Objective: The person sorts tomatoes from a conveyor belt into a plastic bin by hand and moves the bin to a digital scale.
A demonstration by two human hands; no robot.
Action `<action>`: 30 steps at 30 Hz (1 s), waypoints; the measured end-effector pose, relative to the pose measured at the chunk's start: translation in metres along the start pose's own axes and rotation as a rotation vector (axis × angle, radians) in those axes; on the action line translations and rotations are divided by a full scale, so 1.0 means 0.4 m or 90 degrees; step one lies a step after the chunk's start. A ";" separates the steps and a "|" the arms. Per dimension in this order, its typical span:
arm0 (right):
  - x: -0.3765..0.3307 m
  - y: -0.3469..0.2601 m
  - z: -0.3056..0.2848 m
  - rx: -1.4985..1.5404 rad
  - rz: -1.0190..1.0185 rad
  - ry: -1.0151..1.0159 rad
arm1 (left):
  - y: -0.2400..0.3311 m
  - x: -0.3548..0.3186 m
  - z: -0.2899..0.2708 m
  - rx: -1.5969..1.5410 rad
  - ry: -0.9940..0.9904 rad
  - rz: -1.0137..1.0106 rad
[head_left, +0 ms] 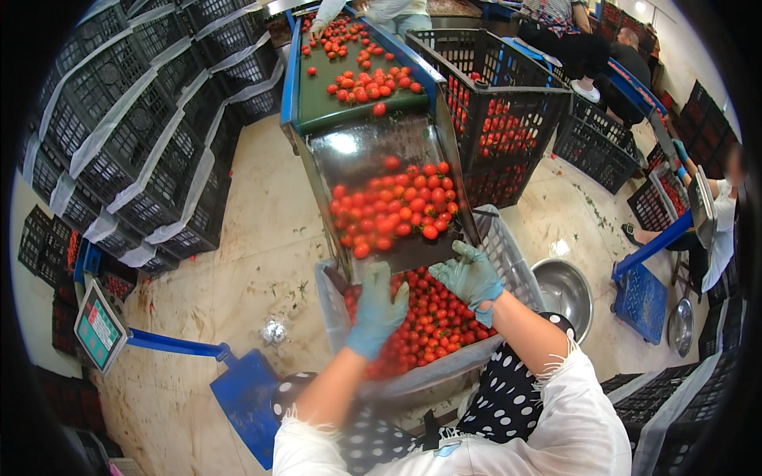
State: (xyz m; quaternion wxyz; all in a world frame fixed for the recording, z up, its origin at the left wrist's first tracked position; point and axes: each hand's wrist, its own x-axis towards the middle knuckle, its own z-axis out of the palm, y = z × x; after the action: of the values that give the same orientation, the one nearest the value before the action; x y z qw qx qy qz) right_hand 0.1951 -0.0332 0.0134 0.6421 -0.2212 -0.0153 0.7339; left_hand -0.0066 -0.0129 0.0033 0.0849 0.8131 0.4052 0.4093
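Note:
My left hand (379,313), in a pale blue-green glove, is over the left part of a crate (512,252) with a pale liner, its fingers up and its thumb apart. Close to the right corner of the metal chute's lower lip, my right hand (474,278), gloved alike, has its fingers spread. No tomato shows in either hand. Many red cherry tomatoes (393,208) lie on the sloping chute (425,252) just beyond my hands. Beneath them, more cherry tomatoes (432,337) fill much of the lined crate between my knees.
A green conveyor belt (337,71) carries tomatoes above the chute, with a person's gloved hand (317,30) at its far end. Tall black crates (496,87) stand right of it. Stacked crates (119,127) line the left. A steel bowl (565,293) and blue platform scale (246,401) flank me.

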 end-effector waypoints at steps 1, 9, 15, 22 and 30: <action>-0.003 0.001 0.000 0.017 0.002 0.010 | 0.001 0.001 -0.001 -0.041 -0.041 -0.070; 0.016 0.018 -0.032 -0.039 0.032 0.133 | -0.044 0.018 0.022 -0.837 -0.054 -0.676; 0.037 0.022 -0.083 -0.063 0.034 0.118 | -0.059 -0.001 0.037 -1.013 0.003 -0.724; 0.010 0.035 -0.058 -0.112 0.080 0.099 | -0.058 -0.017 0.032 -1.047 -0.012 -0.795; 0.022 0.042 -0.080 -0.130 0.084 0.146 | -0.053 -0.037 0.036 -1.060 -0.004 -0.811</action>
State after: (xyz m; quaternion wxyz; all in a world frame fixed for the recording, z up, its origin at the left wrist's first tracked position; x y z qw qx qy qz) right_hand 0.1897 -0.0363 -0.0233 0.5640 -0.3681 -0.0021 0.7392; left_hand -0.0133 -0.0072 -0.0250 0.8185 0.1352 0.3484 0.4363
